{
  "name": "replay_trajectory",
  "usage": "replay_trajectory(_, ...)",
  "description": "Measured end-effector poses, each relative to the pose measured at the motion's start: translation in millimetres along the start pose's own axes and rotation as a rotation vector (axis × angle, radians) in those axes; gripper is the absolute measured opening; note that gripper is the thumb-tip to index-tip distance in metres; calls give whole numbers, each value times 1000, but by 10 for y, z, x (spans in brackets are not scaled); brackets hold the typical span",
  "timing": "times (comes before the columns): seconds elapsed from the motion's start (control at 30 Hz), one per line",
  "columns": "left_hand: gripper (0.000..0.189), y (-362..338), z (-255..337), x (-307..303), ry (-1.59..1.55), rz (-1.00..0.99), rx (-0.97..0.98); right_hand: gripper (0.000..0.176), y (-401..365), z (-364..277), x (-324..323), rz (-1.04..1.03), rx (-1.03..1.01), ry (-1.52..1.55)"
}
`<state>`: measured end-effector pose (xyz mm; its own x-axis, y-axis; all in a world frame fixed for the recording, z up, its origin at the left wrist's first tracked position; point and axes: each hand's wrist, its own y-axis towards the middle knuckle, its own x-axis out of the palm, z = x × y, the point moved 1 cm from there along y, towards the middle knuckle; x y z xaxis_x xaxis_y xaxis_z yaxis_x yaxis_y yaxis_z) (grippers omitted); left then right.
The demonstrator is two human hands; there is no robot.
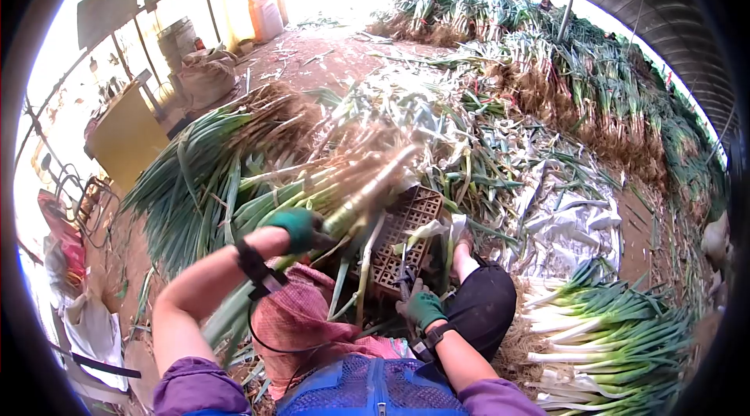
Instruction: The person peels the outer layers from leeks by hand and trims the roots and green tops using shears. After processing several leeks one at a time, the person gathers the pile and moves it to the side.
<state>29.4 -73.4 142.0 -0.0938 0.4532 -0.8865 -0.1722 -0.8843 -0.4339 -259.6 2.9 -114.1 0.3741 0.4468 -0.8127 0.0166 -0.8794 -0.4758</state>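
My left hand [297, 230], in a green and black glove, is closed around the green stalk of a large green onion [350, 211]. Its pale root end points up and to the right, blurred by motion. Closed as well, my gloved right hand [423, 308] grips a dark hand tool [405, 282] whose exact kind I cannot make out. A brown slatted plastic crate [394, 248] sits between the hands. Untrimmed green onions with brown roots [199, 154] are heaped beyond my left hand. Cleaned white-stemmed green onions [582, 334] lie to the right of my knee.
Peeled leaves and skins [422, 107] litter the ground ahead. A crumpled white sheet [574, 221] lies at the right. Tall stacks of bundled green onions [578, 88] line the right side under a curved roof. A yellow board [129, 135] and a sack [207, 76] stand at the left.
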Motion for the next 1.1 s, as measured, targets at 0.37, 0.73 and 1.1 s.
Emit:
replay_trajectory(0.37,70,122,396,1525,20,-117,35,76,-127,194,-13,25,-121,451)
replay_trajectory(0.73,74,446,143,1655,-398,64,-118,53,-159,-113,103,-8,-376,856)
replay_trajectory(1.1,62,408,136,2062,-769,-25,25,65,-1573,-75,-376,-177,-395,663)
